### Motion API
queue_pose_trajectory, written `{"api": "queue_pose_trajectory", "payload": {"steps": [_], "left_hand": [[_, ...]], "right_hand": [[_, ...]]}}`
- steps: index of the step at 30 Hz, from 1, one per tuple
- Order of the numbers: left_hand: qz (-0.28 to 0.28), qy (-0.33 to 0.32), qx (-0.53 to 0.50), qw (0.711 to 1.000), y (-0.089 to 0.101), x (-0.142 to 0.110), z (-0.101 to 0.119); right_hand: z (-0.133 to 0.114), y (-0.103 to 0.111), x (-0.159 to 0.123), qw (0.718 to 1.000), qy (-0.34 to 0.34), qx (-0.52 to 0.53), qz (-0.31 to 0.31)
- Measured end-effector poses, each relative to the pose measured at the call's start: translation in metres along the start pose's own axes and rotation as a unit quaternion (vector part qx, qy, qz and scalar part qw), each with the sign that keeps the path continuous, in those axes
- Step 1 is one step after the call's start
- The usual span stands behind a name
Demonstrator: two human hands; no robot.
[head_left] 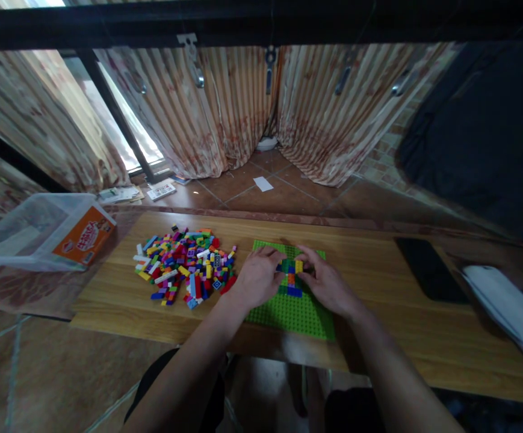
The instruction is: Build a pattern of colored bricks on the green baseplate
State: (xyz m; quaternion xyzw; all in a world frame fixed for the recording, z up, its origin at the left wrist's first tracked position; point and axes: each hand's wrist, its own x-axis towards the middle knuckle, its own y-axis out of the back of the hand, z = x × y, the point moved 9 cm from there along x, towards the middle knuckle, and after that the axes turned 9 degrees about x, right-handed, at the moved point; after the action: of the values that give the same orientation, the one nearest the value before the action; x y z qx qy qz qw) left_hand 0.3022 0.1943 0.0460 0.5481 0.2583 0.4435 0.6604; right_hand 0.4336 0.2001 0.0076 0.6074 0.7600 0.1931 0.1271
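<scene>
A green studded baseplate (306, 322) lies on the wooden table in front of me. On it stands a small build of toy building bricks (291, 279) in blue, green, orange and yellow. My left hand (260, 278) is at the build's left side, its thumb and bent fingers closed around the bricks at that edge. From the right, my right hand (327, 281) has its thumb and forefinger closed at the yellow bricks (298, 266). The fingers partly hide the bricks between them. A heap of loose, mixed-colour bricks (189, 261) lies left of the baseplate.
A clear plastic bin (30, 231) with an orange label stands left of the wooden table (117, 300). A dark flat slab (430, 269) lies on the right, near a white object (507, 300). A dark bar (243, 24) crosses above, before striped curtains (238, 108).
</scene>
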Motion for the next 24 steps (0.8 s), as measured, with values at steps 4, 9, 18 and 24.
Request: {"api": "queue_pose_trajectory", "payload": {"steps": [4,9,18,24], "left_hand": [[-0.007,0.017,0.017,1.0,-0.004,0.001,0.006],[-0.027,0.042,0.038,0.998,-0.007,0.002,0.01],[-0.024,0.058,0.028,0.998,-0.01,0.005,0.006],[-0.024,0.063,0.005,0.998,-0.013,0.007,0.003]], "right_hand": [[-0.003,-0.003,-0.001,1.0,0.0,0.016,-0.003],[-0.005,-0.007,-0.002,0.999,-0.001,0.036,-0.008],[0.004,-0.005,-0.001,0.999,-0.016,0.037,-0.006],[0.003,-0.003,-0.001,0.999,-0.021,0.04,0.002]]}}
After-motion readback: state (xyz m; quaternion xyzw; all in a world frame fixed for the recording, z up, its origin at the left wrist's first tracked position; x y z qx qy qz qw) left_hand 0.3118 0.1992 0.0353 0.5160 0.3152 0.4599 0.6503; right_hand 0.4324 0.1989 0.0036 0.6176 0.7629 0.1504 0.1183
